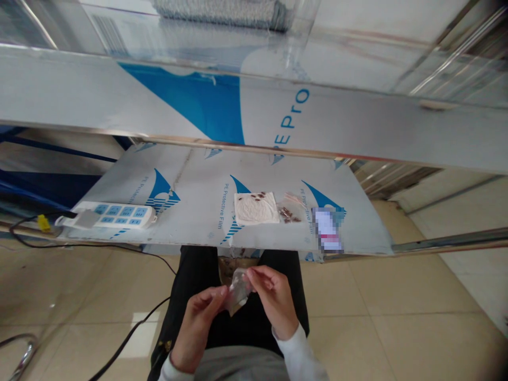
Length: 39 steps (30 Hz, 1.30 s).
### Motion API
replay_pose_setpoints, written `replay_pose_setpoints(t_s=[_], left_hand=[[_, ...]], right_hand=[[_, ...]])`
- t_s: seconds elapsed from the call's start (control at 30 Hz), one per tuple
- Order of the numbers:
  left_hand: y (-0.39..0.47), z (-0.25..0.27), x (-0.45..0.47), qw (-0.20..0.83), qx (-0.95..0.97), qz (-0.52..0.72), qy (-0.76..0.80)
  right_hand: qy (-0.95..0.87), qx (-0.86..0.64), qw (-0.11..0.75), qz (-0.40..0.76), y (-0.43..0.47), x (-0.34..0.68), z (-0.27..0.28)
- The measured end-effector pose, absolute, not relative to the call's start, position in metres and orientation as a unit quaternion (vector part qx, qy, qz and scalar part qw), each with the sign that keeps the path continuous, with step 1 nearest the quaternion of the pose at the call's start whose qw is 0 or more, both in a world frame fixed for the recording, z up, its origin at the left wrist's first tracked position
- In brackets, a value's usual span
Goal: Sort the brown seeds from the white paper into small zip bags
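A small clear plastic bag [239, 290] is stretched between my hands, above my lap. My left hand [202, 317] pinches its left edge between thumb and fingers. At the bag's upper right, my right hand [273, 296] grips it the same way. Whether anything lies inside the bag I cannot tell. In front of me on the shelf lies a white square tissue [256, 211] with several small brown pieces [259, 196] along its far edge. Touching or close to its right side is another clear zip bag [296, 203] holding several brown pieces.
A white power strip [123, 214] with blue sockets lies at the shelf's left, its black cable [27, 243] hanging past the front edge. A phone [327, 230] lies at the right. Above, a film-covered upper shelf [178, 106] spans the view.
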<state>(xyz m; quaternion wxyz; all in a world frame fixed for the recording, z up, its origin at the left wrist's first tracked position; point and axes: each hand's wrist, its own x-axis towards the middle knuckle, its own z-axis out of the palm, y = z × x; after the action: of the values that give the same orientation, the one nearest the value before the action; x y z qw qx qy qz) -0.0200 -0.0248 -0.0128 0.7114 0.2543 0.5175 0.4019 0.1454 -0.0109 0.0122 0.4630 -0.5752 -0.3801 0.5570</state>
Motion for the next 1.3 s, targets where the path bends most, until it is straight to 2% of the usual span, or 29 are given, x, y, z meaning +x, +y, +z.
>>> replay_pose_setpoints(t_s=[0.1, 0.2, 0.33, 0.47, 0.57, 0.63, 0.7, 0.83, 0.97, 1.07, 1.17, 1.3], left_hand=[[-0.027, -0.020, -0.024, 0.684, 0.243, 0.418, 0.546], [-0.027, -0.022, -0.023, 0.596, 0.278, 0.462, 0.595], [-0.021, -0.012, -0.018, 0.512, 0.376, 0.449, 0.628], [-0.017, -0.008, -0.020, 0.425, 0.426, 0.435, 0.670], [-0.020, -0.005, -0.016, 0.320, 0.464, 0.438, 0.700], [-0.023, 0.000, -0.009, 0.354, 0.509, 0.409, 0.669], [-0.023, 0.004, -0.001, 0.438, 0.523, 0.384, 0.622], [-0.020, 0.005, 0.001, 0.505, 0.494, 0.371, 0.603], [-0.022, 0.002, -0.009, 0.447, 0.565, 0.329, 0.611], [-0.028, 0.002, -0.010, 0.359, 0.655, 0.280, 0.603], [-0.031, 0.004, -0.005, 0.276, 0.699, 0.261, 0.606], [-0.032, 0.007, 0.003, 0.233, 0.713, 0.257, 0.609]], right_hand=[[-0.402, -0.618, 0.456, 0.499, -0.017, 0.144, 0.005], [-0.395, -0.642, 0.450, 0.479, -0.023, 0.137, -0.002], [-0.356, -0.583, 0.469, 0.560, -0.020, 0.136, 0.000], [-0.369, -0.531, 0.413, 0.642, -0.011, 0.149, 0.007], [-0.419, -0.593, 0.398, 0.561, -0.010, 0.151, 0.010], [-0.476, -0.636, 0.379, 0.475, -0.012, 0.145, 0.012], [-0.539, -0.646, 0.345, 0.417, -0.015, 0.138, 0.014], [-0.590, -0.616, 0.313, 0.417, -0.020, 0.135, 0.015], [-0.555, -0.620, 0.315, 0.457, -0.024, 0.144, 0.009], [-0.569, -0.642, 0.311, 0.408, -0.028, 0.147, 0.004], [-0.659, -0.613, 0.278, 0.337, -0.030, 0.146, 0.005], [-0.741, -0.561, 0.210, 0.304, -0.027, 0.149, 0.012]])
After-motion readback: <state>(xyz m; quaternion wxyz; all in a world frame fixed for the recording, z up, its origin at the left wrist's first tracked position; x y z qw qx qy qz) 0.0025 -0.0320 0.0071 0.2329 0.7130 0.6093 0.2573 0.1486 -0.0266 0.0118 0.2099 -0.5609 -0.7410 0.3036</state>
